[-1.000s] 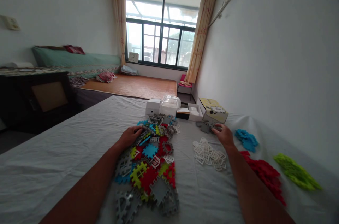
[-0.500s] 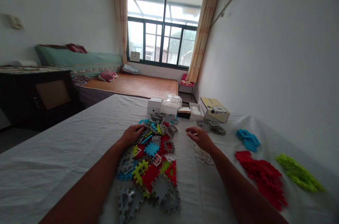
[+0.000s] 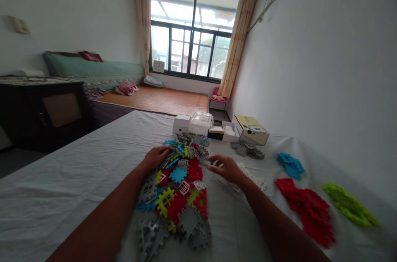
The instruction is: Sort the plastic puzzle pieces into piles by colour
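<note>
A mixed pile of interlocking plastic building tiles (image 3: 177, 206) in red, blue, green, grey and white runs down the middle of the cloth-covered table. My left hand (image 3: 156, 157) rests against the pile's upper left edge, its fingers stretched over grey tiles. Just right of the pile, my right hand (image 3: 226, 167) pinches a small grey tile (image 3: 212, 162), seen nearly edge-on and partly covered by the fingers. White lattice tiles (image 3: 256, 179) lie partly hidden behind my right wrist.
Sorted heaps lie on the right: grey tiles (image 3: 248, 149), blue tiles (image 3: 290, 165), red tiles (image 3: 307, 208) and green tiles (image 3: 349, 204). Along the far edge stand a white box (image 3: 181, 124), a clear plastic container (image 3: 201, 123) and a yellow carton (image 3: 252, 129). A wall borders the right side.
My right hand has moved left to the pile's edge and closed on a grey tile. A grey frame tile no longer covers the red one there. My left hand stays put.
</note>
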`<state>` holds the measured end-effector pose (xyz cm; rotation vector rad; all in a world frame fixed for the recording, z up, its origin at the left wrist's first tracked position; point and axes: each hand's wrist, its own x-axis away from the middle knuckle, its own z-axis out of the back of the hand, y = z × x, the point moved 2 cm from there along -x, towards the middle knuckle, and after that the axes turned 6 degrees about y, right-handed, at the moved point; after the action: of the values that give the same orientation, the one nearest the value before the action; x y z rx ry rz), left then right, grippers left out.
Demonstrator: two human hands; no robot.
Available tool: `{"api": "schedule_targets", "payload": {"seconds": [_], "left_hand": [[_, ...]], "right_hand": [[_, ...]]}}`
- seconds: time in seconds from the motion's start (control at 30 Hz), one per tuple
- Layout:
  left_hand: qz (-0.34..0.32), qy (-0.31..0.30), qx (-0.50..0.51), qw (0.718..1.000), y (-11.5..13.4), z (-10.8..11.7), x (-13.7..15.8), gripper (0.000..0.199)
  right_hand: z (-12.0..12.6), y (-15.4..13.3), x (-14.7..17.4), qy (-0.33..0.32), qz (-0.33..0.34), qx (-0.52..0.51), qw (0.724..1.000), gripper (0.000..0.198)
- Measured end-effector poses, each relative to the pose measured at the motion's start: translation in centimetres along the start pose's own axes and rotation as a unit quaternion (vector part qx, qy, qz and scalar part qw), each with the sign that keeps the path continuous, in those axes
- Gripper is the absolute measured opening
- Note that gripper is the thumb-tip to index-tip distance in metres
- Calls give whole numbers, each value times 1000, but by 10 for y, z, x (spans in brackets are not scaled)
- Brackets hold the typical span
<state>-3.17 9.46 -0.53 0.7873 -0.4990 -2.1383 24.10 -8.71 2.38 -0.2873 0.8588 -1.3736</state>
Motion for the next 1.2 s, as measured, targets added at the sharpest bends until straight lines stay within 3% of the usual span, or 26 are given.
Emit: {"api": "schedule_targets", "payload": {"seconds": [0.13,0.27,0.37,0.47,0.6,0.77,0.87,1.03,1.2], "left_hand": [[3,-9,2,1000,4,2,1,39],[15,-6,0,1000,9,4,3,40],[9,-4,-6,1000,11,6,4,39],[1,-7,-4,1000,12,6,5,38],[2,-6,-1,1000,11,5,5,39],[10,-2,-8,1000,11,4,4,38],[5,-4,-16,1000,11,5,5,38],[4,1,-22,1000,11,5,6,36],[12,0,-2,1000,11,4,6,35]], "right_hand": [[45,40,-10,114,-101,64,986,40],[92,94,-13,237,-191,183,935,35],[109,121,-9,286,-231,225,902,31],[109,127,-7,297,-235,223,898,36],[95,107,-8,264,-191,206,923,37],[46,57,-14,113,-78,160,977,23],[11,26,-20,42,14,160,986,27],[-28,9,-39,45,46,183,981,36],[-43,9,-47,46,51,204,977,23]]}}
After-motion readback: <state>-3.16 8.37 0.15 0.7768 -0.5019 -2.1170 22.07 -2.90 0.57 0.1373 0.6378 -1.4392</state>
